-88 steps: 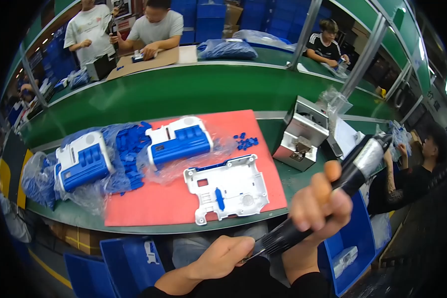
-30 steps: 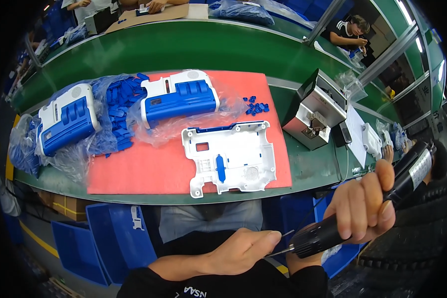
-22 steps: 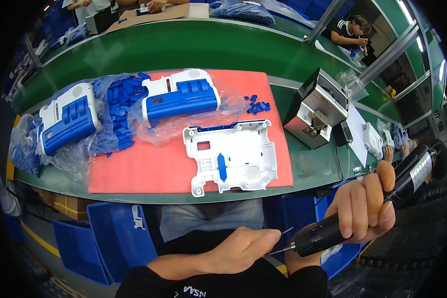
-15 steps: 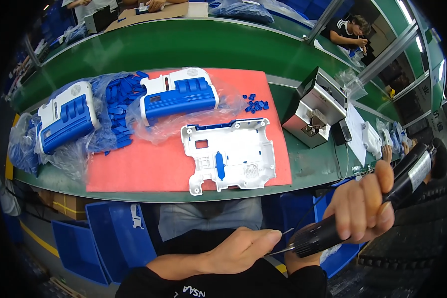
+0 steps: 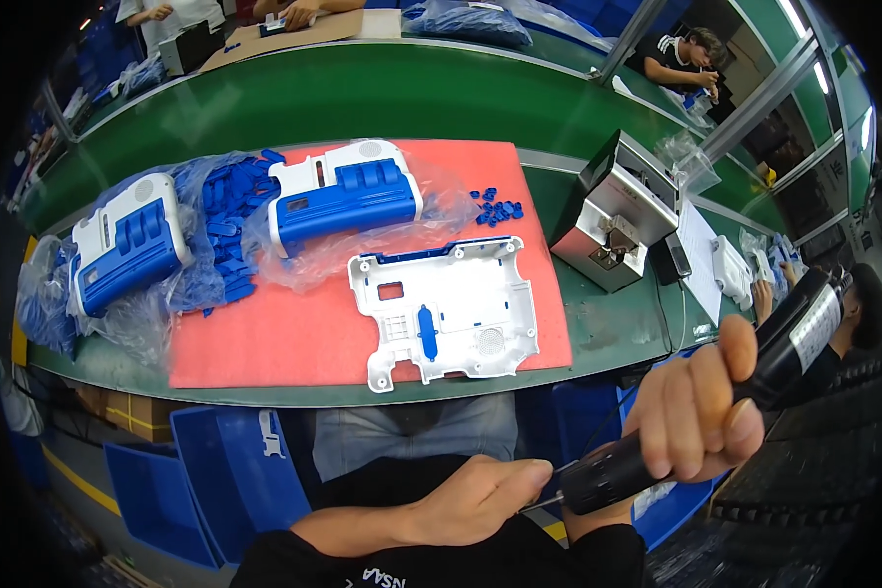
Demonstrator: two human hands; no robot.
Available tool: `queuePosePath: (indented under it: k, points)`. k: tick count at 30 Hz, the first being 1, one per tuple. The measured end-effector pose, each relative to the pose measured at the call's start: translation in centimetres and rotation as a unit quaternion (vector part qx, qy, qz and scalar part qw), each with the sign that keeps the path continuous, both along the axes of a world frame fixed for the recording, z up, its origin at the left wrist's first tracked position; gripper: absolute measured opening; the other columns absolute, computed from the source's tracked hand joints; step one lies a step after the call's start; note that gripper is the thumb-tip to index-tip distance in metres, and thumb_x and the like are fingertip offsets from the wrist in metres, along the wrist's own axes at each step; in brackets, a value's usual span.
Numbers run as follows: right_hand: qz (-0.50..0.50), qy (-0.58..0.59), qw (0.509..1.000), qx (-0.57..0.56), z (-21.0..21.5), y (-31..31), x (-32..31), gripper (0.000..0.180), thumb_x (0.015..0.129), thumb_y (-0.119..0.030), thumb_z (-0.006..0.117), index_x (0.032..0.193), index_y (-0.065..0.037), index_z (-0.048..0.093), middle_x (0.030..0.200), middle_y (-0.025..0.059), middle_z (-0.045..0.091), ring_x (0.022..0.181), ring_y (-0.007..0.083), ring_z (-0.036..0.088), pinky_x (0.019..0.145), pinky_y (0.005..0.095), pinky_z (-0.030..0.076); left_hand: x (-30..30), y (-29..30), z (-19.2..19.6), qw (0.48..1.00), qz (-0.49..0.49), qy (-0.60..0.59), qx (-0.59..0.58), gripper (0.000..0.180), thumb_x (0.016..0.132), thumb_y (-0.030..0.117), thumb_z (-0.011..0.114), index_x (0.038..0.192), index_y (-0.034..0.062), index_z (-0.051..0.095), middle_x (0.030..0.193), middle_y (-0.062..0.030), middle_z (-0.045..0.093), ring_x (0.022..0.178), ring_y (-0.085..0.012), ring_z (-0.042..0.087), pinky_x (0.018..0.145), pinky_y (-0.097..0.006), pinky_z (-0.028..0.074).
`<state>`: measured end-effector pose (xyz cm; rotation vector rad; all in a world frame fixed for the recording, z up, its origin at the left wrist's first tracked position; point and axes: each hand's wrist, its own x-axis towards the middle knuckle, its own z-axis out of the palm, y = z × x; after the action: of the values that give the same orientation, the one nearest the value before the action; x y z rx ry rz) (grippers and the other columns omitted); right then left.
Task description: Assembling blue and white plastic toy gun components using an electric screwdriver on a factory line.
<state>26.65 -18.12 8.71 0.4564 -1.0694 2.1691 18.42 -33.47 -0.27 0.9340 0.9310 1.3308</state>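
Screwdriver point(image 5: 612, 477), lower right of the frame, is drawing closer to the left hand point(image 5: 480, 498) — both hands apparently working around its bit point(image 5: 547, 503). The right hand point(image 5: 691, 416) is clamping its fingers round the body; whether the left's are gripping anything, I cannot tell.

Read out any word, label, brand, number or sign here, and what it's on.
White lettering on the person's black top: visible, wording withheld.
Print on the white label of the black screwdriver: too small to read.
Wall sign at the far right: too blurred and dim.
Tiny mark on the silver machine: too small to read.
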Motion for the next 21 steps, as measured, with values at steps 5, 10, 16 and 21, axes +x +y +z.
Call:
queuePosePath:
  k: [5,10,16,21]
  points:
    - [-0.008,-0.029,0.999,0.028,-0.7,0.9,0.1,0.030,0.083,-0.005,0.054,0.105,-0.003,0.033,0.059,0.0034,0.046,0.034,0.0110,0.047,0.031,0.0249,0.043,0.0,0.5,0.4,0.999,0.014,0.026,-0.024,0.042,0.098,0.025,0.027,0.066,0.0013,0.043,0.057,-0.0041,0.040,0.052,-0.0134,0.037,0.052,-0.028,0.034]
    - [-0.449,0.103,0.887,-0.014,6.9,14.2,4.8,0.009,0.085,-0.001,0.052,0.083,-0.003,0.044,0.063,-0.0010,0.032,0.055,0.0088,0.037,0.060,0.0269,0.036,-5.1,-0.3,0.6,0.989,0.100,0.045,-0.095,0.045,0.098,0.031,0.029,0.066,0.0032,0.042,0.058,-0.0004,0.040,0.054,-0.0090,0.034,0.052,-0.025,0.032]
    - [-0.487,-0.093,0.869,0.004,-0.2,17.8,7.7,0.039,0.085,-0.013,0.052,0.120,0.002,0.042,0.060,-0.0012,0.034,0.048,0.0067,0.036,0.049,0.0228,0.034,-10.1,14.2,2.5,0.970,0.168,0.171,-0.047,0.049,0.095,0.040,0.034,0.067,0.0023,0.048,0.059,-0.0045,0.047,0.057,-0.0129,0.042,0.055,-0.027,0.035]
    - [-0.500,-0.351,0.776,0.160,-5.8,14.4,5.9,0.059,0.066,-0.011,0.065,0.117,0.007,0.041,0.059,0.0053,0.046,0.042,0.0129,0.044,0.042,0.0253,0.039,-14.7,29.4,-1.9,0.890,0.200,0.396,-0.103,0.059,0.093,0.047,0.030,0.082,-0.0038,0.057,0.078,-0.0204,0.061,0.075,-0.0341,0.059,0.072,-0.040,0.044]
